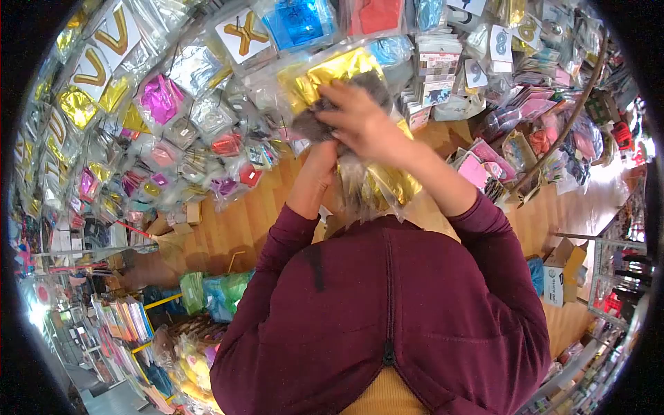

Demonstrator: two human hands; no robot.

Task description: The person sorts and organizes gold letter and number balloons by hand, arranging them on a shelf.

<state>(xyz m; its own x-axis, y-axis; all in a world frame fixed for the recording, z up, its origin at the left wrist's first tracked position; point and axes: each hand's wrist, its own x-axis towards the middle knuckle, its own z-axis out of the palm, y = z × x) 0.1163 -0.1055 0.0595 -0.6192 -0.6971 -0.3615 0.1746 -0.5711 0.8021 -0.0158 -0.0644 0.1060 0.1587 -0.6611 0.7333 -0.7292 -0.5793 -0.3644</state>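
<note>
A person in a dark red zip-up top looks down at their own two raised hands, in front of a wall crowded with hanging party goods in clear bags.

The right hand [360,117] is uppermost, its back toward the camera. Its fingers [330,114] are curled closed over a bundle of gold foil packets [332,72] in clear plastic. The shiny gold top of the bundle sticks up and to the left past the fingertips, while the rest of it hangs down below the palm, between the two wrists, ending just above the person's chest.

The left hand [319,162] sits lower and slightly left, directly under the right one. It presses against the underside of the same bundle. Its fingers are hidden behind the right hand and the plastic, so how tightly they are closed cannot be told.

Behind the hands, the wall holds gold letter balloons [97,66] at the upper left, a pink foil packet [160,98], a blue foil packet [297,21] at the top, and number cards [499,41] at the upper right. A wooden floor [221,228] shows below the wall display, to the left of the arms.
</note>
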